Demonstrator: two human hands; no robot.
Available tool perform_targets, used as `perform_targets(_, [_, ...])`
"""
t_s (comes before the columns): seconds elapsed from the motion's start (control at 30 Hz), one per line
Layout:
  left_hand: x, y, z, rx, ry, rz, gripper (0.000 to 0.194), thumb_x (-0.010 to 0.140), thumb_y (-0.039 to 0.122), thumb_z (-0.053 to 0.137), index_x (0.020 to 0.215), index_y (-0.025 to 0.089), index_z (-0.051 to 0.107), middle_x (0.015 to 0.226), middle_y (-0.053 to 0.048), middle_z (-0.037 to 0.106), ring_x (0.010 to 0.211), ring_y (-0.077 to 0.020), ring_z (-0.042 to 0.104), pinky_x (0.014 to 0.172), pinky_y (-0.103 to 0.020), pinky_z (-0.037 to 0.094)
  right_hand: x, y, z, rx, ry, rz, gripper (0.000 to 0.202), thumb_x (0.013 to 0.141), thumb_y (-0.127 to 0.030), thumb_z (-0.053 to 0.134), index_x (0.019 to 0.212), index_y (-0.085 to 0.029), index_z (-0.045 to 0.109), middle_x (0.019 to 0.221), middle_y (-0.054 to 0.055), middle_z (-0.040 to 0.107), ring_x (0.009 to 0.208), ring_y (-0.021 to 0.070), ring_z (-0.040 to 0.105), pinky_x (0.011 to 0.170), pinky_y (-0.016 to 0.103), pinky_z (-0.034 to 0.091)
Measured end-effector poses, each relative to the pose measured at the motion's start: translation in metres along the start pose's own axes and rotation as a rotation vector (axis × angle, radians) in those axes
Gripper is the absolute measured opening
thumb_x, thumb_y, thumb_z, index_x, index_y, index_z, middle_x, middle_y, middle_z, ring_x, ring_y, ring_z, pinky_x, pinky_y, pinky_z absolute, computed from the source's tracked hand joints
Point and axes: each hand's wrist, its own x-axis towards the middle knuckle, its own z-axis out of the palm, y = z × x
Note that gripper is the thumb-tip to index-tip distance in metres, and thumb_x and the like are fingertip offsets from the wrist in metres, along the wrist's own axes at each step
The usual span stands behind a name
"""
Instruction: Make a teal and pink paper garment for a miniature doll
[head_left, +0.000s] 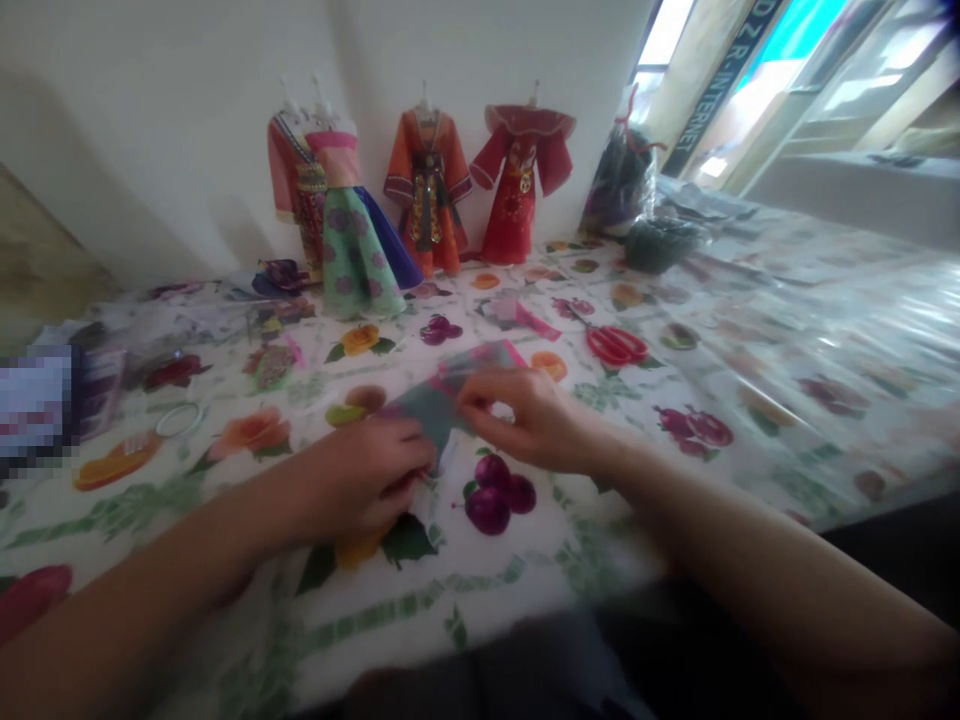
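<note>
A piece of grey-green cloth (427,405) with pink along its edge lies on the table between my two hands. The fingers of my left hand (379,465) are closed on its near left edge. Over the cloth's right part, my right hand (525,415) has thumb and fingertips pinched together; whatever is between them is too small or hidden to make out. Red-handled scissors (616,346) lie beyond my right hand. Near them are pale and pink scraps (525,316).
Doll dresses stand along the wall: a green floral one (356,260), an orange robe (427,195) and a red gown (514,195). A dark plastic-wrapped bundle (660,243) sits at the back right. Clear plastic sheeting (825,350) covers the table's right side. A ring (180,419) lies left.
</note>
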Motion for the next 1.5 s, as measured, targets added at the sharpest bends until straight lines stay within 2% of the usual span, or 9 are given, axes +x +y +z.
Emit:
perform_targets(0.37, [-0.004, -0.007, -0.004, 0.131, 0.394, 0.01, 0.01, 0.099, 0.02, 0.049, 0.095, 0.02, 0.058, 0.091, -0.005, 0.064, 0.086, -0.0217, 0.062, 0.071, -0.034, 0.048, 0.001, -0.011, 0.013, 0.37, 0.001, 0.039, 0.011, 0.092, -0.02, 0.062, 0.102, -0.017, 0.064, 0.094, 0.002, 0.067, 0.075, 0.0116, 0.064, 0.069, 0.024, 0.052])
perform_targets(0.7, [-0.004, 0.001, -0.005, 0.355, 0.8, 0.057, 0.019, 0.09, 0.008, 0.059, 0.104, 0.021, 0.061, 0.095, -0.005, 0.073, 0.088, -0.0202, 0.071, 0.078, -0.031, 0.055, 0.003, -0.004, 0.023, 0.417, 0.194, 0.194, 0.007, 0.088, -0.02, 0.065, 0.09, -0.018, 0.058, 0.078, -0.003, 0.058, 0.062, 0.0089, 0.054, 0.056, 0.021, 0.044])
perform_targets(0.77, [-0.004, -0.001, -0.006, 0.366, 0.847, 0.02, 0.019, 0.089, 0.007, 0.06, 0.102, 0.021, 0.062, 0.092, -0.004, 0.072, 0.082, -0.0182, 0.069, 0.074, -0.029, 0.055, 0.004, -0.004, 0.021, 0.622, 0.131, 0.301, 0.013, 0.091, -0.028, 0.063, 0.084, -0.019, 0.056, 0.066, -0.005, 0.056, 0.054, 0.0084, 0.052, 0.049, 0.02, 0.04])
perform_targets(0.87, [-0.004, -0.003, -0.005, 0.349, 0.899, -0.02, 0.019, 0.087, 0.008, 0.06, 0.101, 0.021, 0.063, 0.087, -0.002, 0.069, 0.073, -0.0153, 0.065, 0.066, -0.027, 0.052, 0.003, -0.009, 0.022, 1.004, -0.178, 0.513, 0.024, 0.093, -0.037, 0.061, 0.079, -0.019, 0.059, 0.06, -0.003, 0.061, 0.045, 0.0086, 0.053, 0.042, 0.019, 0.039])
perform_targets(1.0, [-0.007, 0.0, -0.006, 0.286, 0.967, -0.044, 0.02, 0.084, 0.007, 0.06, 0.098, 0.021, 0.063, 0.085, 0.0, 0.066, 0.069, -0.0124, 0.062, 0.062, -0.023, 0.051, 0.001, -0.011, 0.035, 1.433, -0.503, 0.735, 0.026, 0.086, -0.039, 0.073, 0.098, -0.016, 0.07, 0.081, 0.005, 0.074, 0.064, 0.0129, 0.068, 0.059, 0.023, 0.054])
perform_targets(1.1, [-0.009, 0.003, -0.008, 0.25, 0.991, -0.009, 0.022, 0.083, 0.005, 0.06, 0.099, 0.021, 0.062, 0.088, 0.0, 0.067, 0.072, -0.0118, 0.063, 0.066, -0.022, 0.054, 0.002, -0.004, 0.043, 1.707, -0.415, 0.762, 0.044, 0.077, -0.043, 0.083, 0.108, -0.014, 0.07, 0.096, 0.007, 0.075, 0.083, 0.016, 0.072, 0.081, 0.03, 0.057])
perform_targets(1.23, [-0.009, 0.004, -0.01, 0.22, 0.983, 0.1, 0.024, 0.082, 0.002, 0.061, 0.099, 0.021, 0.061, 0.091, 0.0, 0.068, 0.079, -0.0129, 0.066, 0.072, -0.023, 0.055, 0.008, 0.006, 0.042, 1.855, -0.168, 0.799, 0.055, 0.076, -0.057, 0.079, 0.104, -0.011, 0.069, 0.093, 0.008, 0.074, 0.084, 0.0183, 0.072, 0.078, 0.032, 0.058])
perform_targets(1.4, [-0.009, 0.004, -0.01, 0.21, 0.959, 0.17, 0.027, 0.081, 0.001, 0.06, 0.099, 0.021, 0.06, 0.091, -0.001, 0.068, 0.083, -0.0148, 0.068, 0.074, -0.025, 0.055, 0.011, 0.01, 0.037, 1.903, 0.052, 0.859, 0.019, 0.076, -0.019, 0.082, 0.082, -0.013, 0.065, 0.072, 0.0, 0.07, 0.066, 0.0106, 0.068, 0.069, 0.022, 0.056])
perform_targets(1.5, [-0.01, -0.005, -0.009, 0.254, 0.942, 0.118, 0.026, 0.081, 0.002, 0.058, 0.097, 0.022, 0.058, 0.089, -0.002, 0.068, 0.074, -0.0153, 0.066, 0.067, -0.027, 0.055, 0.011, 0.011, 0.037, 1.909, 0.069, 0.815, 0.018, 0.075, -0.016, 0.083, 0.08, -0.012, 0.067, 0.071, 0.001, 0.071, 0.066, 0.0102, 0.068, 0.069, 0.021, 0.056])
